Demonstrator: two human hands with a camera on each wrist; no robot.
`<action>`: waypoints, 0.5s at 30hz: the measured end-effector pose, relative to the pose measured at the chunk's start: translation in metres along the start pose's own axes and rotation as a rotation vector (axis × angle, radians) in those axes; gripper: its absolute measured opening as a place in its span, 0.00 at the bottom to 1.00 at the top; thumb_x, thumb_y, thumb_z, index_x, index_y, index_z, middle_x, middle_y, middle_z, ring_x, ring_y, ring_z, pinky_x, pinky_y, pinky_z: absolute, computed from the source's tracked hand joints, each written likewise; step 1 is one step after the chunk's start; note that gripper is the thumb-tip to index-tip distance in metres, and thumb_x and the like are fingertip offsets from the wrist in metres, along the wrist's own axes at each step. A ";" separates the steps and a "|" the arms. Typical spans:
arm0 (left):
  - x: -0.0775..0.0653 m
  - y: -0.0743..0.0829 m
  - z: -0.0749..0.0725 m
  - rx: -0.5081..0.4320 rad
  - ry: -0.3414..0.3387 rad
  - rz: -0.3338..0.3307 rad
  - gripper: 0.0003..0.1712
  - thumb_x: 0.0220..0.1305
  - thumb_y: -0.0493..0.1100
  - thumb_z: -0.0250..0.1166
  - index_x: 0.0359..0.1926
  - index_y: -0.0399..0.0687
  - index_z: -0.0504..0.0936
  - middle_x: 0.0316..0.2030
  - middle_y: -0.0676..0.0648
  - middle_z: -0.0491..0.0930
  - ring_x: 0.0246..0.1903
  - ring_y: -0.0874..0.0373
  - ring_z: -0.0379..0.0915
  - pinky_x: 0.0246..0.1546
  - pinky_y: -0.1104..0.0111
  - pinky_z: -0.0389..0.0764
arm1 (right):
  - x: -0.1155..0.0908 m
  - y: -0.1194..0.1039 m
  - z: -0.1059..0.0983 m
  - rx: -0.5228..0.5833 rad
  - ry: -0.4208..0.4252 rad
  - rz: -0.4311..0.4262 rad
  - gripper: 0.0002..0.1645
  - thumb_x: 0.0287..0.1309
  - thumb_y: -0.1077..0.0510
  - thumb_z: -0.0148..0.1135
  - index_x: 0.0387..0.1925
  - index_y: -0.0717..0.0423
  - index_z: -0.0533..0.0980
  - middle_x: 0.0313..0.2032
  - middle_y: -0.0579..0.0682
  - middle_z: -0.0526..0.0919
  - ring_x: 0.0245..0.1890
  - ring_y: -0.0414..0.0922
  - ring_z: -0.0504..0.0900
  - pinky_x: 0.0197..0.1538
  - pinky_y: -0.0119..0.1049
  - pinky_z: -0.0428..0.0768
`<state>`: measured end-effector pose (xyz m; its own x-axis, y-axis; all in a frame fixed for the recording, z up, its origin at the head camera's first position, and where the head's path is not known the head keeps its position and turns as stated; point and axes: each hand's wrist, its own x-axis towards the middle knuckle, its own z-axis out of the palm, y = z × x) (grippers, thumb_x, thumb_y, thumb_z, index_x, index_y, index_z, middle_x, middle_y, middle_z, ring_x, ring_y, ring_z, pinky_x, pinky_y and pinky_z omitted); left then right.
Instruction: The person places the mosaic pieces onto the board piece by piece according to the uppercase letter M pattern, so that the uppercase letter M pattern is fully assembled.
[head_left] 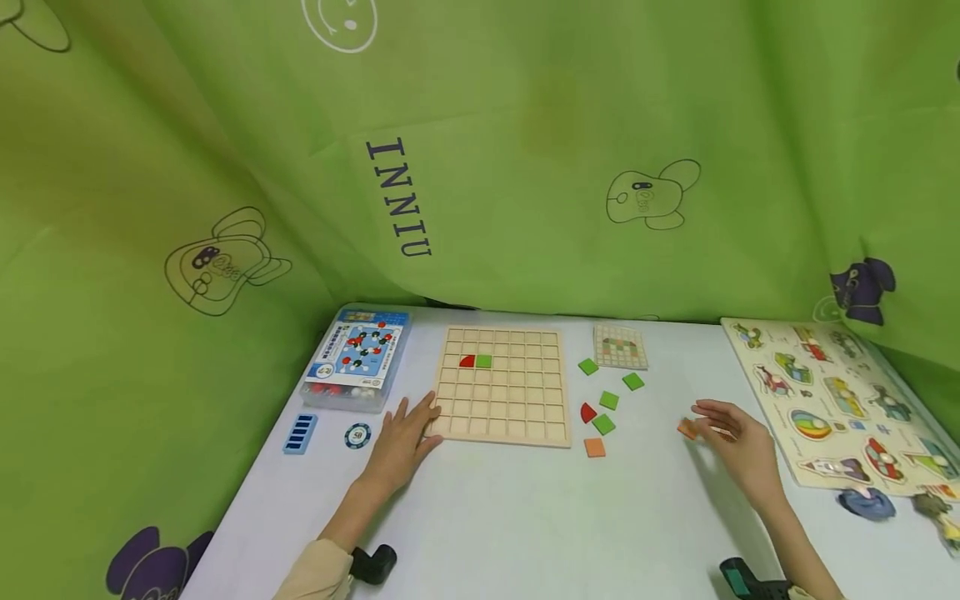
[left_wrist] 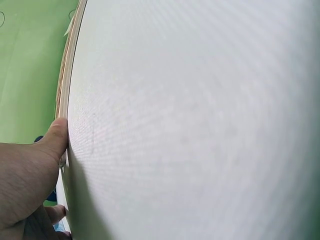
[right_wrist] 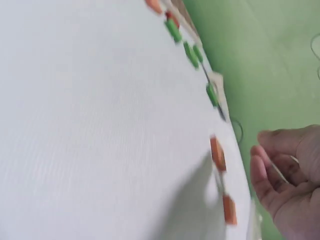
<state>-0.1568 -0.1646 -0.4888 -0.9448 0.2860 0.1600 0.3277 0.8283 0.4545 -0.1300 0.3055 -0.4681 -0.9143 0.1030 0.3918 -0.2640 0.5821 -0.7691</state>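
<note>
My left hand [head_left: 401, 448] rests at the near left corner of a wooden grid board [head_left: 510, 440], its fingers extended. In the left wrist view the thumb [left_wrist: 56, 137] touches the board's edge [left_wrist: 64, 90]. A red quarter-circle tile [head_left: 467, 361] and a green square tile [head_left: 483, 361] sit side by side on the grid. Over the right of the table, my right hand [head_left: 738, 450] has loosely bent fingers close by an orange tile [head_left: 686, 429]. From the right wrist, two orange pieces, one upper [right_wrist: 217, 154] and one lower [right_wrist: 229, 210], show apart from the fingertips.
Several green tiles [head_left: 609, 401], a red quarter-circle [head_left: 588, 412] and an orange square [head_left: 595, 447] lie right of the board, below a pattern card [head_left: 621, 348]. A picture puzzle [head_left: 817, 392] stands far right. At left are a boxed set [head_left: 356, 358], a blue block [head_left: 300, 433] and a round chip [head_left: 357, 435].
</note>
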 end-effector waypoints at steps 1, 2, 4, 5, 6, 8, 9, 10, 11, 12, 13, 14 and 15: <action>0.000 0.000 0.000 -0.001 0.000 0.001 0.25 0.65 0.47 0.62 0.61 0.43 0.74 0.70 0.43 0.59 0.66 0.29 0.50 0.61 0.33 0.52 | -0.003 0.002 -0.005 -0.053 0.022 0.001 0.17 0.52 0.74 0.65 0.46 0.71 0.77 0.37 0.51 0.86 0.35 0.19 0.76 0.37 0.12 0.74; 0.000 -0.001 0.000 -0.003 0.001 0.001 0.25 0.65 0.47 0.62 0.61 0.43 0.74 0.70 0.43 0.59 0.66 0.29 0.50 0.61 0.33 0.51 | -0.006 0.004 -0.009 -0.105 0.041 0.007 0.17 0.51 0.75 0.66 0.45 0.70 0.77 0.37 0.55 0.86 0.34 0.17 0.74 0.37 0.11 0.73; 0.000 -0.002 0.000 -0.003 0.005 0.005 0.25 0.65 0.47 0.62 0.61 0.43 0.74 0.70 0.43 0.59 0.66 0.29 0.50 0.61 0.33 0.52 | -0.012 0.007 -0.015 -0.166 0.064 0.031 0.20 0.48 0.76 0.67 0.45 0.70 0.77 0.37 0.64 0.84 0.34 0.14 0.71 0.36 0.10 0.72; 0.000 -0.002 0.000 -0.002 0.008 0.006 0.25 0.65 0.47 0.62 0.61 0.43 0.74 0.70 0.44 0.59 0.66 0.29 0.50 0.61 0.33 0.52 | -0.014 0.008 -0.017 -0.180 0.071 0.048 0.20 0.47 0.76 0.67 0.46 0.71 0.77 0.39 0.67 0.83 0.34 0.13 0.70 0.36 0.10 0.72; 0.000 -0.002 0.000 -0.003 0.011 0.006 0.25 0.65 0.47 0.62 0.60 0.43 0.74 0.70 0.44 0.60 0.66 0.29 0.50 0.61 0.33 0.52 | -0.016 0.008 -0.018 -0.192 0.077 0.065 0.21 0.47 0.76 0.67 0.47 0.71 0.77 0.39 0.68 0.82 0.35 0.12 0.68 0.36 0.10 0.72; 0.000 -0.002 0.000 -0.005 0.016 0.006 0.25 0.65 0.47 0.62 0.60 0.42 0.74 0.70 0.44 0.60 0.66 0.29 0.50 0.60 0.32 0.52 | -0.019 0.010 -0.019 -0.199 0.088 0.101 0.24 0.45 0.77 0.68 0.48 0.72 0.76 0.42 0.69 0.81 0.36 0.10 0.66 0.36 0.10 0.71; 0.000 -0.002 0.000 -0.005 0.017 0.005 0.25 0.65 0.47 0.62 0.60 0.42 0.75 0.70 0.44 0.60 0.66 0.28 0.50 0.60 0.32 0.52 | -0.020 0.011 -0.019 -0.200 0.087 0.122 0.25 0.45 0.77 0.68 0.48 0.73 0.75 0.43 0.70 0.81 0.36 0.10 0.65 0.36 0.09 0.71; 0.000 -0.002 0.001 -0.005 0.017 0.003 0.25 0.65 0.47 0.62 0.60 0.42 0.75 0.70 0.44 0.60 0.66 0.29 0.50 0.60 0.32 0.52 | -0.021 0.013 -0.018 -0.205 0.087 0.150 0.26 0.44 0.77 0.68 0.49 0.73 0.74 0.44 0.71 0.80 0.35 0.09 0.64 0.35 0.09 0.71; 0.000 -0.002 0.001 -0.005 0.017 0.001 0.25 0.65 0.47 0.63 0.60 0.42 0.75 0.70 0.44 0.60 0.66 0.29 0.50 0.60 0.32 0.52 | -0.021 0.014 -0.018 -0.211 0.090 0.178 0.26 0.44 0.77 0.68 0.50 0.73 0.74 0.44 0.71 0.80 0.34 0.09 0.63 0.34 0.09 0.71; -0.001 -0.002 0.001 -0.006 0.018 0.001 0.25 0.65 0.47 0.63 0.60 0.42 0.75 0.70 0.44 0.60 0.66 0.29 0.50 0.60 0.32 0.52 | -0.022 0.016 -0.017 -0.209 0.092 0.210 0.27 0.45 0.77 0.68 0.50 0.74 0.73 0.45 0.72 0.79 0.33 0.09 0.63 0.34 0.09 0.71; -0.001 -0.001 0.001 -0.006 0.020 0.003 0.25 0.65 0.46 0.63 0.60 0.42 0.75 0.70 0.43 0.60 0.66 0.28 0.51 0.60 0.32 0.52 | -0.022 0.017 -0.016 -0.213 0.097 0.242 0.26 0.45 0.77 0.68 0.50 0.74 0.73 0.46 0.73 0.79 0.32 0.10 0.63 0.33 0.09 0.70; -0.001 -0.001 0.001 -0.006 0.022 0.006 0.25 0.65 0.46 0.63 0.60 0.42 0.75 0.70 0.43 0.60 0.66 0.28 0.51 0.60 0.32 0.52 | -0.023 0.019 -0.014 -0.217 0.103 0.277 0.26 0.46 0.76 0.67 0.51 0.73 0.73 0.46 0.73 0.79 0.30 0.10 0.63 0.32 0.09 0.70; -0.001 0.000 0.001 -0.005 0.022 0.008 0.25 0.64 0.46 0.63 0.60 0.42 0.75 0.70 0.43 0.60 0.66 0.28 0.51 0.60 0.32 0.53 | -0.023 0.021 -0.013 -0.219 0.118 0.305 0.25 0.47 0.76 0.67 0.50 0.73 0.73 0.45 0.72 0.80 0.29 0.11 0.64 0.32 0.09 0.70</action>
<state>-0.1563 -0.1646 -0.4901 -0.9417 0.2820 0.1834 0.3356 0.8232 0.4578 -0.1102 0.3259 -0.4867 -0.8956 0.3824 0.2272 0.0977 0.6675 -0.7382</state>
